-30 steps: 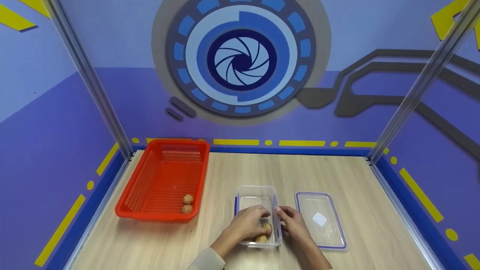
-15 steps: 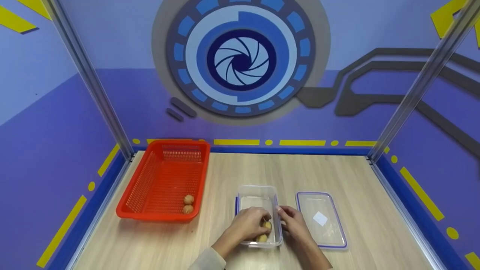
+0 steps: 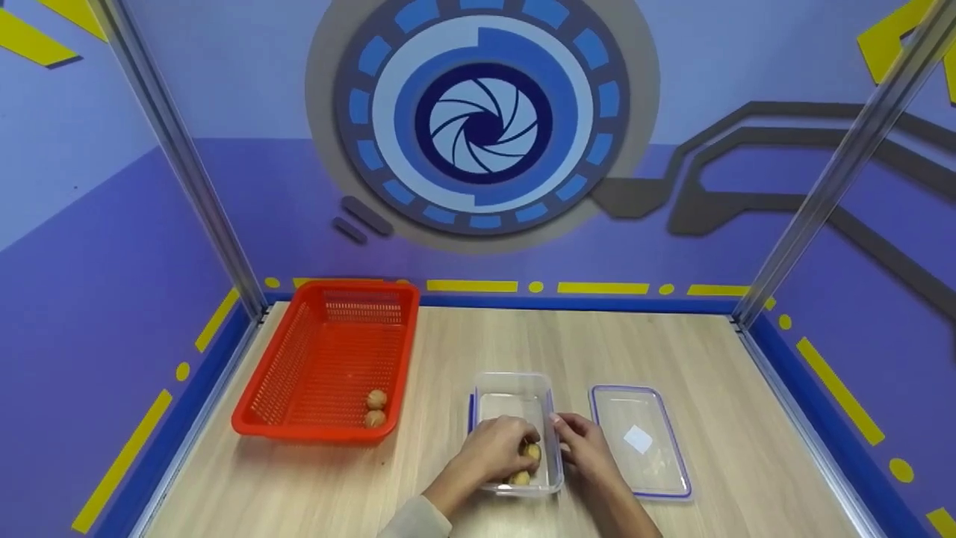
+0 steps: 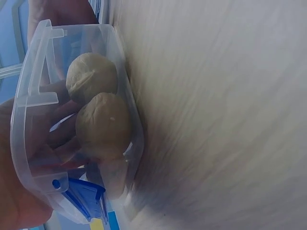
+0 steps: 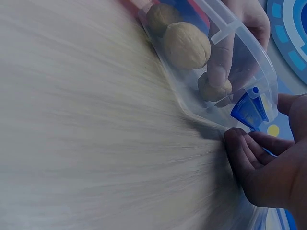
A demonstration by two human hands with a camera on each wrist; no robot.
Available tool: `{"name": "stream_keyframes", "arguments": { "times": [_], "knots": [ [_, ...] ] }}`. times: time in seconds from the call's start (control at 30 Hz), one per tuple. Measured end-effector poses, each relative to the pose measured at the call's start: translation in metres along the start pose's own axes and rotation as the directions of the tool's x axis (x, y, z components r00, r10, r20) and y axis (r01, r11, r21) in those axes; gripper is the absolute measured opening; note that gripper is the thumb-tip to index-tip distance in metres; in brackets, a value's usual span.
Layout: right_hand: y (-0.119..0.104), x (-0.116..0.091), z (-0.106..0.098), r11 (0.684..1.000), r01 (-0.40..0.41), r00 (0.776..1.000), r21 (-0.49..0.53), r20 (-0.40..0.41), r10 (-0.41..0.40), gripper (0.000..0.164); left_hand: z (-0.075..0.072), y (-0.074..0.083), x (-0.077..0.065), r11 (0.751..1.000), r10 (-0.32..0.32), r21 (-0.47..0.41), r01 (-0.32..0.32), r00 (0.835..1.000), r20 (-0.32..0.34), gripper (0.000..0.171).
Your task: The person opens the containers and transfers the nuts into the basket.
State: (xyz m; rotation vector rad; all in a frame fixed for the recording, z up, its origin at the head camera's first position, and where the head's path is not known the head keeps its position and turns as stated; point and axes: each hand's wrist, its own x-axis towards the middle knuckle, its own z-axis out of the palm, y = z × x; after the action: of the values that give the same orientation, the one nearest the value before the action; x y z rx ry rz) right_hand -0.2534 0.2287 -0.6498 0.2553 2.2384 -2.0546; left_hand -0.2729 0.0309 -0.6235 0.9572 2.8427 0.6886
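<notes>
In the head view a clear plastic food container (image 3: 514, 382) stands uncovered on the table, with several walnuts in its near end. My left hand (image 3: 489, 448) reaches down into it, fingers curled round a walnut (image 3: 532, 452). The right wrist view shows a fingertip pressed on a walnut (image 5: 214, 87), with larger walnuts (image 5: 187, 45) beside it. Through the wall in the left wrist view, two walnuts (image 4: 104, 124) lie side by side. My right hand (image 3: 590, 447) grips the container's right side, thumb at the rim and fingers low outside by a blue latch (image 5: 249, 110).
A red plastic basket (image 3: 336, 431) stands on the left with two walnuts (image 3: 376, 409) in its near right corner. Right of the container lies its clear lid (image 3: 635, 411) with a blue-purple edge and white label. Panels wall in the wooden table (image 3: 463, 336) at back and sides.
Both hands stay almost in place. My left fingers shift slightly about the walnuts inside the container; the basket and lid have not moved.
</notes>
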Motion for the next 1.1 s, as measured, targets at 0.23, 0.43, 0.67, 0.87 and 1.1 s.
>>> {"name": "stream_keyframes", "arguments": {
  "times": [0.23, 0.43, 0.67, 0.87, 1.1],
  "knots": [
    [0.002, 0.002, 0.0, 1.0, 0.013, 1.0, 0.022, -0.014, -0.012, 0.048, -0.003, -0.002, 0.003, 0.997, -0.002, -0.083, 0.0, 1.0, -0.023, 0.03],
    [0.002, 0.003, -0.001, 1.0, 0.005, 1.0, 0.026, -0.01, -0.005, 0.048, -0.012, -0.008, 0.007, 0.96, 0.012, -0.279, -0.015, 1.0, -0.011, 0.028],
    [0.001, 0.001, 0.0, 0.999, -0.001, 1.0, 0.038, -0.009, 0.001, 0.051, -0.026, -0.015, 0.003, 0.854, 0.01, -0.518, -0.037, 0.998, -0.056, 0.03],
    [0.003, 0.003, 0.002, 0.998, -0.017, 1.0, 0.067, -0.003, 0.017, 0.05, -0.06, -0.023, -0.012, 0.819, -0.031, -0.57, -0.068, 0.986, -0.163, 0.034],
    [0.002, -0.001, 0.002, 0.998, 0.0, 1.0, 0.055, -0.006, 0.001, 0.049, -0.106, -0.047, -0.045, 0.864, -0.068, -0.493, -0.103, 0.946, -0.317, 0.037]
  ]
}}
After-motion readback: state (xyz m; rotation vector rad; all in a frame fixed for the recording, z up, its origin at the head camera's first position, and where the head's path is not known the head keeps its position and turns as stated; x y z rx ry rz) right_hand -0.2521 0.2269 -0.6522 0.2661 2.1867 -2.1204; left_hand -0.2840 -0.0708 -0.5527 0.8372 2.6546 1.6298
